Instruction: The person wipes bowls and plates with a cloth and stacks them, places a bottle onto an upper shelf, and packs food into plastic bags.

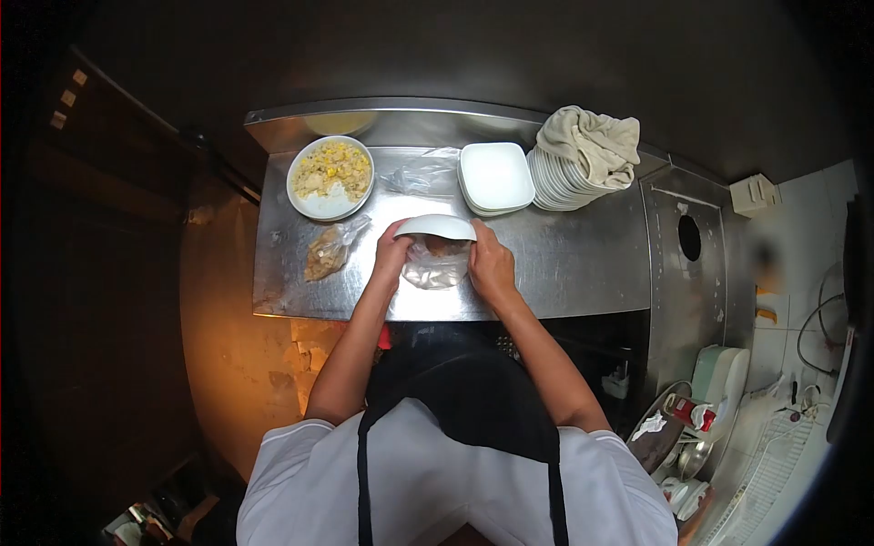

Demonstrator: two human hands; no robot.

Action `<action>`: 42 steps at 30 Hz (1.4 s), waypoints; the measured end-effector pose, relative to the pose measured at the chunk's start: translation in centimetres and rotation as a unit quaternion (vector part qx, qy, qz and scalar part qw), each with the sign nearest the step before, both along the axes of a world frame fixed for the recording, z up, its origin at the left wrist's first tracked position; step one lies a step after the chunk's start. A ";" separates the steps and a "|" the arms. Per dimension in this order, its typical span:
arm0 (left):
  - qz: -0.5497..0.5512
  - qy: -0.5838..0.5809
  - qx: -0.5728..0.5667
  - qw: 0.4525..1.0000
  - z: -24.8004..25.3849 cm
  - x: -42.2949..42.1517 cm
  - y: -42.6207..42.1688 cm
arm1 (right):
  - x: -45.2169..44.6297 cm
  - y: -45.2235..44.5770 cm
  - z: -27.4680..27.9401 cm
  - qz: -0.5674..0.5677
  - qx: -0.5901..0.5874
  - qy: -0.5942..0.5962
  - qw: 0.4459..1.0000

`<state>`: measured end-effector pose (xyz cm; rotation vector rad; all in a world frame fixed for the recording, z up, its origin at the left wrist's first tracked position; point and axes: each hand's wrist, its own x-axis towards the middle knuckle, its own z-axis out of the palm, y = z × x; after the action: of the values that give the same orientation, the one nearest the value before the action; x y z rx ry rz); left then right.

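Note:
Over the steel counter (583, 264), a white bowl (439, 227) is tipped on its side between my two hands. My left hand (391, 252) grips its left edge, and my right hand (492, 264) is closed round its right edge. Clear plastic (435, 275) hangs or lies just below the bowl, with something brownish visible under the rim; I cannot make out what that is. Left of my left hand lies a clear bag of light-brown pieces (325, 255). Behind it stands a large white bowl (330, 215) of yellow and white food, apparently fried rice.
A crumpled clear plastic bag (421, 173) lies at the back. Square white plates (496, 177) are stacked right of it, beside a leaning stack of white dishes (563, 185) under a beige cloth (592, 144). A steel unit with a round hole (689, 238) adjoins the counter's right end.

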<state>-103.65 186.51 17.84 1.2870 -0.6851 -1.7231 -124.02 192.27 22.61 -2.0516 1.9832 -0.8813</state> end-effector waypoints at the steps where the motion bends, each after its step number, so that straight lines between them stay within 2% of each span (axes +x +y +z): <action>1: -0.004 -0.017 -0.012 1.000 0.4 0.0 -0.1 | 0.0 -0.2 0.3 0.001 0.000 0.005 1.000; 5: -0.040 -0.084 -0.046 0.995 1.9 0.0 -0.5 | 0.0 -1.2 1.8 0.001 -0.006 0.026 1.000; 8: -0.028 -0.113 -0.130 0.985 2.5 -0.1 -0.6 | 0.3 -1.3 3.9 -0.004 -0.017 0.016 1.000; 11: 0.000 -0.085 -0.168 0.982 3.9 -0.3 -0.5 | 0.3 -1.0 6.0 0.003 -0.041 0.002 0.999; 12: -0.011 -0.088 -0.132 0.987 4.6 -0.1 -0.5 | 0.2 -0.8 6.3 0.005 -0.051 0.000 0.999; 15: -0.008 -0.068 -0.137 0.988 2.8 0.6 -1.0 | -0.1 -0.7 4.4 0.005 -0.116 -0.057 0.992; 16: -0.008 -0.154 -0.138 0.978 1.2 0.7 -1.5 | -0.3 -0.3 4.1 -0.025 -0.039 -0.099 0.994; 17: -0.008 -0.169 -0.190 0.967 -3.0 1.3 -2.5 | -0.2 -0.2 3.5 -0.069 0.031 -0.143 0.987; 19: -0.019 -0.088 -0.100 0.991 -0.6 1.2 -1.7 | -0.8 0.0 1.4 -0.101 0.052 -0.266 0.957; 20: 0.006 -0.095 -0.086 0.992 -0.8 0.5 -1.5 | -1.9 -0.4 -2.5 -0.071 -0.064 -0.177 0.980; 21: -0.005 -0.083 -0.145 0.986 -1.7 0.3 -1.9 | -2.0 1.4 4.1 -0.137 0.128 -0.539 0.821; 22: -0.054 -0.123 -0.141 0.981 -5.7 2.4 -3.8 | -3.1 1.8 2.7 -0.133 0.079 -0.615 0.773; 23: -0.069 -0.143 -0.134 0.978 -4.9 1.9 -3.5 | -5.0 2.9 2.3 -0.134 0.063 -0.647 0.748; 25: -0.072 -0.088 -0.124 0.986 -4.9 3.5 -3.0 | -7.3 6.1 1.4 -0.207 0.056 -0.700 0.682; 27: -0.079 -0.085 -0.127 0.985 -6.1 3.6 -3.8 | -11.6 9.1 -0.9 -0.286 0.006 -0.680 0.675; 29: -0.090 -0.113 -0.154 0.977 -7.0 4.8 -4.4 | -15.7 12.4 -3.8 -0.405 -0.096 -0.643 0.643; 30: -0.100 -0.139 -0.178 0.969 -7.6 5.2 -4.7 | -18.3 14.3 -3.8 -0.434 -0.126 -0.656 0.605; 31: -0.107 -0.164 -0.201 0.960 -7.7 4.7 -4.9 | -20.9 15.9 -4.7 -0.485 -0.177 -0.617 0.593; 32: -0.099 -0.193 -0.204 0.955 -6.4 4.1 -4.2 | -23.7 17.6 -4.7 -0.516 -0.226 -0.613 0.555; 34: -0.085 -0.195 -0.170 0.962 -5.2 3.9 -4.0 | -30.0 21.3 -5.4 -0.552 -0.297 -0.604 0.492; 35: -0.077 -0.197 -0.154 0.965 -5.1 4.0 -3.9 | -32.8 22.9 -4.8 -0.583 -0.318 -0.573 0.481; 37: -0.052 -0.195 -0.164 0.966 -5.7 3.9 -4.2 | -39.1 25.8 -5.2 -0.610 -0.369 -0.555 0.429; 38: -0.045 -0.185 -0.170 0.967 -6.6 4.3 -4.6 | -42.1 27.4 -5.5 -0.637 -0.347 -0.545 0.420; 39: -0.037 -0.175 -0.175 0.968 -6.9 4.1 -4.9 | -44.8 28.2 -5.9 -0.634 -0.405 -0.548 0.365; 41: -0.025 -0.196 -0.155 0.968 -4.5 2.6 -2.9 | -49.6 31.1 -7.3 -0.609 -0.411 -0.589 0.335; 42: -0.027 -0.213 -0.165 0.963 -3.8 2.3 -2.4 | -51.2 31.7 -7.2 -0.626 -0.441 -0.575 0.289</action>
<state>-101.40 184.07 14.08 1.4159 -1.2105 -1.3048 -175.17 223.93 15.38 1.1677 1.4791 -2.7195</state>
